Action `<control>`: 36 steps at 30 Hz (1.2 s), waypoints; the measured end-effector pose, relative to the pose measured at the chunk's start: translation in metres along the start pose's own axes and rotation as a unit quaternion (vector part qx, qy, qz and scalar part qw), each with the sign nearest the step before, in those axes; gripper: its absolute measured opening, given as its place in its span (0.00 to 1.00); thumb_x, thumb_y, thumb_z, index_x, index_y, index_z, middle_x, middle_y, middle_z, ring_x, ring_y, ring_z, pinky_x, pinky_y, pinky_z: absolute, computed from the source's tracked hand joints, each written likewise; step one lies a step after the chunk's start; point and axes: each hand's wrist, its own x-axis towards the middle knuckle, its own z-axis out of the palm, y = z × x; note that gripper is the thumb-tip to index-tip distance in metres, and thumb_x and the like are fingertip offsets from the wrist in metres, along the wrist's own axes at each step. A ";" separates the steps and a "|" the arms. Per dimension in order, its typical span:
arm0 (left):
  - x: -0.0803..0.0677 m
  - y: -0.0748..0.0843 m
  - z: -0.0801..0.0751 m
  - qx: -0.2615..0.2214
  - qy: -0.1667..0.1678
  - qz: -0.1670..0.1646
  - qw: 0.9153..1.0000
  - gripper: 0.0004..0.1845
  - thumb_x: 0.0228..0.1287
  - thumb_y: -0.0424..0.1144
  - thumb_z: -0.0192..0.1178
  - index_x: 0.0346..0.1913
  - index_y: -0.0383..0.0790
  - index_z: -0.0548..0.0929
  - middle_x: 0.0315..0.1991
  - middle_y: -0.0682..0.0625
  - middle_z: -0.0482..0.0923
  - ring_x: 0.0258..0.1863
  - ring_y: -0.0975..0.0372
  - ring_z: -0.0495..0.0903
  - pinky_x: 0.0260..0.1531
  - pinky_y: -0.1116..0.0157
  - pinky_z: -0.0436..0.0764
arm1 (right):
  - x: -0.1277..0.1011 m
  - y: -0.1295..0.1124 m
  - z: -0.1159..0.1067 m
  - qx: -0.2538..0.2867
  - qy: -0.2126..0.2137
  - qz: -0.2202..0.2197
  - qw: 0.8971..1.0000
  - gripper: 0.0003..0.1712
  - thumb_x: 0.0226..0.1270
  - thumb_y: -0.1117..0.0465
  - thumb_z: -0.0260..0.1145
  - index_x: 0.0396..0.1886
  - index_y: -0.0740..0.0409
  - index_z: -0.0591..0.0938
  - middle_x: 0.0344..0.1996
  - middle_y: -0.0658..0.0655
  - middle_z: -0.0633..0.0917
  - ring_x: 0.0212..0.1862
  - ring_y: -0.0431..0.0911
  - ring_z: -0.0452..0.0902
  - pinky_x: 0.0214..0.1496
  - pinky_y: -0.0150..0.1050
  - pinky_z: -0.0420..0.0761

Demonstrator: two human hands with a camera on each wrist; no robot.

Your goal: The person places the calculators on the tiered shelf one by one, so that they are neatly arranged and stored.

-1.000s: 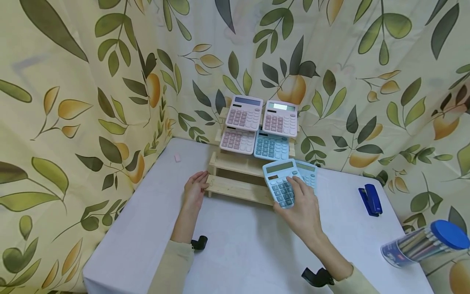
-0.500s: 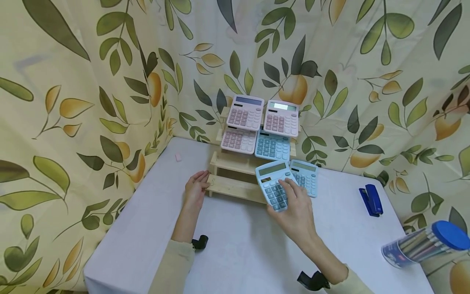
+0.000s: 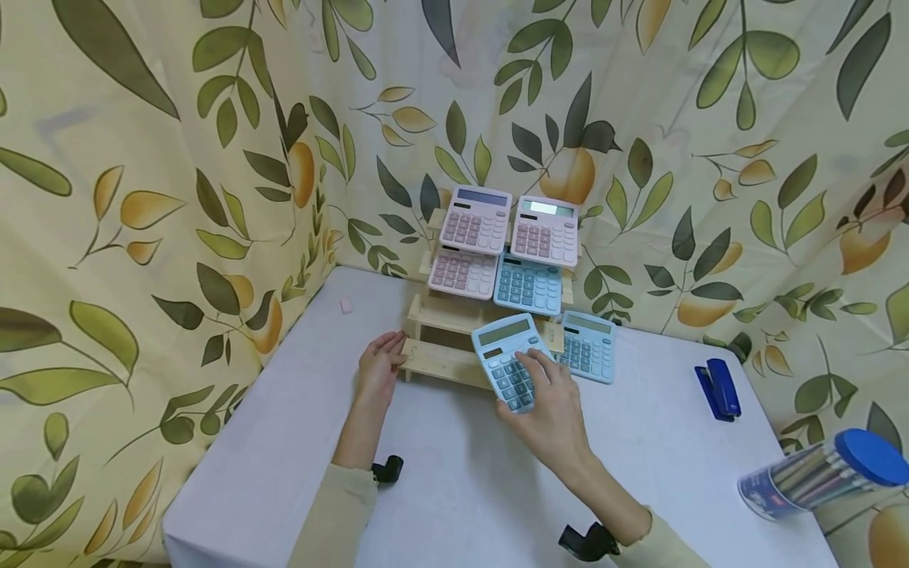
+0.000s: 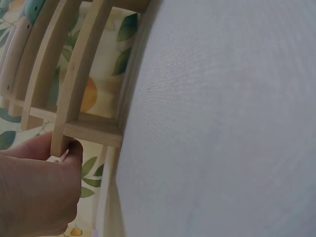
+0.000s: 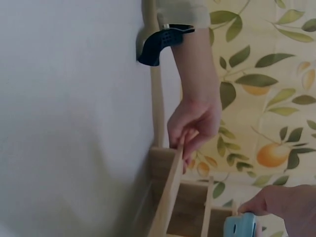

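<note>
My right hand [image 3: 548,410] holds a blue calculator [image 3: 513,363] by its edges, tilted in front of the lower steps of a wooden tiered rack [image 3: 443,363]. In the right wrist view only an end of that calculator [image 5: 240,226] shows. At the rack's lower left corner, my left hand [image 3: 376,367] pinches the end of the lowest step, thumb on one face and fingers on the other, as the left wrist view shows [image 4: 42,182]. Higher on the rack sit two pink calculators on top, with a pink one [image 3: 461,274] and a blue one [image 3: 528,285] below them.
Another blue calculator [image 3: 588,347] lies right of the rack. Farther right are a blue stapler [image 3: 719,388] and a blue-lidded tub of pens [image 3: 817,473]. A small pink eraser-like block [image 3: 346,306] lies at the left. Patterned curtains [image 3: 639,118] border the table.
My right hand has moved left with the blue calculator, from over the other blue calculator to in front of the rack's lower steps. The left hand stays at the rack's corner.
</note>
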 end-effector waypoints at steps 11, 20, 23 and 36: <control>0.003 -0.001 -0.002 -0.007 -0.003 0.005 1.000 0.35 0.58 0.07 0.47 0.71 0.20 0.62 0.72 0.27 0.67 0.76 0.45 0.66 0.71 0.59 0.72 | 0.014 -0.012 0.024 -0.015 -0.028 -0.002 1.000 0.41 0.54 0.51 0.81 0.68 0.54 0.80 0.70 0.63 0.75 0.70 0.86 0.56 0.70 0.77 0.60; 0.002 0.000 -0.002 -0.011 0.000 0.000 1.000 0.35 0.59 0.07 0.46 0.72 0.20 0.61 0.72 0.27 0.67 0.76 0.46 0.66 0.72 0.58 0.71 | 0.026 -0.020 0.040 -0.032 -0.020 -0.011 0.999 0.39 0.55 0.51 0.80 0.68 0.53 0.80 0.69 0.62 0.76 0.65 0.79 0.66 0.66 0.73 0.65; 0.002 0.001 -0.001 -0.011 -0.002 0.000 1.000 0.35 0.59 0.07 0.47 0.72 0.20 0.60 0.72 0.27 0.67 0.76 0.46 0.66 0.72 0.57 0.71 | 0.031 -0.023 0.043 -0.038 -0.018 -0.008 0.999 0.40 0.56 0.50 0.80 0.69 0.54 0.80 0.70 0.62 0.75 0.64 0.78 0.67 0.66 0.72 0.66; 0.003 -0.002 -0.001 -0.010 0.003 0.001 1.000 0.34 0.58 0.07 0.47 0.71 0.20 0.62 0.72 0.27 0.67 0.75 0.45 0.67 0.71 0.59 0.73 | 0.056 -0.028 0.062 -0.055 0.010 -0.003 0.998 0.37 0.58 0.48 0.79 0.66 0.56 0.81 0.68 0.64 0.76 0.62 0.78 0.69 0.61 0.72 0.68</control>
